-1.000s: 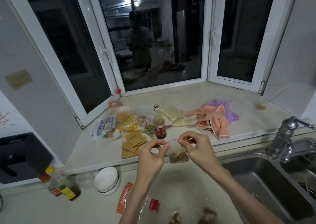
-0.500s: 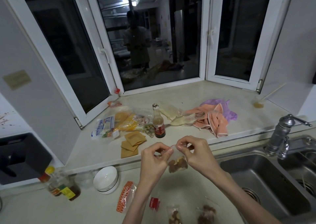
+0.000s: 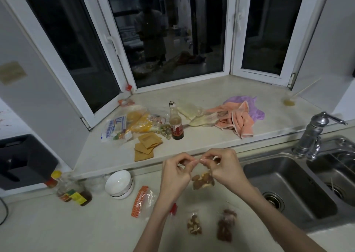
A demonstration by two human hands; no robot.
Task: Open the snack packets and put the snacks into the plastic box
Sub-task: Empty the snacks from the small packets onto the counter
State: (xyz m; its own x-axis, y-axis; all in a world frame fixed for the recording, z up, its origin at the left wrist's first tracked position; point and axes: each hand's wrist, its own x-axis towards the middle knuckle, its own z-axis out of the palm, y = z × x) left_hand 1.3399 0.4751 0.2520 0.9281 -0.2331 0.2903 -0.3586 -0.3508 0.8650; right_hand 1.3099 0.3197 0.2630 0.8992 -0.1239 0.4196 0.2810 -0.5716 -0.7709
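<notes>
Held packet [image 3: 203, 180]: clear snack packet with brown nuts in its lower part, hanging in the air above the table [image 3: 57, 228], just left of the sink [image 3: 288, 184]
Left hand [image 3: 175, 172]: grip narrow, thumb and curled fingers pinching the packet's top edge, left of the sink
Right hand [image 3: 223, 167]: grip narrow, fingers curled, pinching the same top edge; its fingertips meet those of the left hand, between the left hand and the sink
Nut packet [image 3: 194, 226]: small clear packet of brown nuts, flat on the table, left of the sink's near corner
Dark snack packet [image 3: 225, 227]: clear packet of darker pieces, flat on the table, between the nut packet and the sink
Orange-edged bag [image 3: 141, 200]: clear bag with orange patterned strip, on the table, well left of the sink
White bowls [image 3: 119, 183]: stacked, farther left of the sink than the orange-edged bag
Sauce bottles [image 3: 71, 191]: lying and standing together, far left of the sink
Brown bottle [image 3: 175, 124]: upright on the window ledge, behind and left of the sink
Pink cloth [image 3: 235, 120]: crumpled on the ledge, behind the sink
Tap [image 3: 313, 134]: metal, at the sink's far rim
Plastic box: cannot tell which item it is
</notes>
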